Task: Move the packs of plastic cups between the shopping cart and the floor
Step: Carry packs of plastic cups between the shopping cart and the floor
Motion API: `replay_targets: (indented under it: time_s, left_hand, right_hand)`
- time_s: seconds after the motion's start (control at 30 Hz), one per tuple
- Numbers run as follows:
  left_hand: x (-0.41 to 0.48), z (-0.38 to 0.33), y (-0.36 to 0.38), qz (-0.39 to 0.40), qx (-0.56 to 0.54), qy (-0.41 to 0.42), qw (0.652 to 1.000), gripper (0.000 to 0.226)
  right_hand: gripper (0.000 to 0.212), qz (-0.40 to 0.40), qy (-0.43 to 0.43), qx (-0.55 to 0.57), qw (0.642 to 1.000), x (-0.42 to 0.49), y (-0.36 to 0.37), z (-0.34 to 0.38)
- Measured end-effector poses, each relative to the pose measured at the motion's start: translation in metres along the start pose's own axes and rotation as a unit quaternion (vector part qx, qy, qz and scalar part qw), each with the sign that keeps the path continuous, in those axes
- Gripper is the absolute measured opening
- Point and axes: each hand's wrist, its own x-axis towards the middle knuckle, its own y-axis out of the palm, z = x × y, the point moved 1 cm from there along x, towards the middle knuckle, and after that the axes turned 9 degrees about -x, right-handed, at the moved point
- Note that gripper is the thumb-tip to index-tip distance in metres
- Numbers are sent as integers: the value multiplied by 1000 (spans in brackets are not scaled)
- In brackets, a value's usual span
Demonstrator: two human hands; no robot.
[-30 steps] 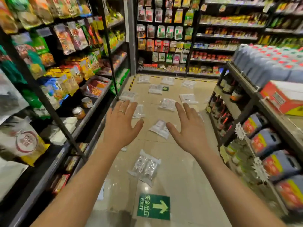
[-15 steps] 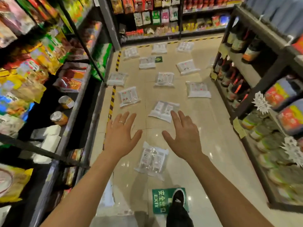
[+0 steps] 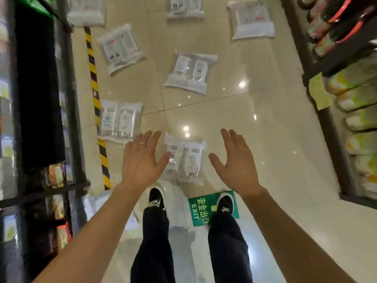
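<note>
Several clear packs of plastic cups lie flat on the shiny beige floor. The nearest pack (image 3: pixel 186 160) sits just beyond my shoes. My left hand (image 3: pixel 140 160) hovers at its left edge and my right hand (image 3: pixel 234 160) is off to its right; both have straight spread fingers and hold nothing. Another pack (image 3: pixel 119 121) lies to the left against the striped line, one (image 3: pixel 190 72) farther ahead, and one (image 3: pixel 120 46) at the far left. No shopping cart is in view.
Dark shelves (image 3: pixel 40 119) with goods line the left side, bordered by yellow-black floor tape (image 3: pixel 95 103). A shelf unit (image 3: pixel 346 78) with packaged goods stands on the right. A green EXIT sticker (image 3: pixel 202 207) lies under my right shoe. More packs (image 3: pixel 252 19) lie farther up the aisle.
My view has tilted down and moved forward, so my legs and shoes now show. Both hands have come lower, on either side of the nearest pack.
</note>
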Motion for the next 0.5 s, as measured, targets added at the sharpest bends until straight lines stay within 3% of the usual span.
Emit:
replay_targets:
  time_s: [0.23,0.5]
  left_hand:
    - [89,113,154,26,-16,-7,1000,82]
    - [149,216,336,61,-19,7,998,78]
  right_hand:
    - [76,30,114,57,991,53,194,-46]
    - [75,23,135,21,990,119,397,-119]
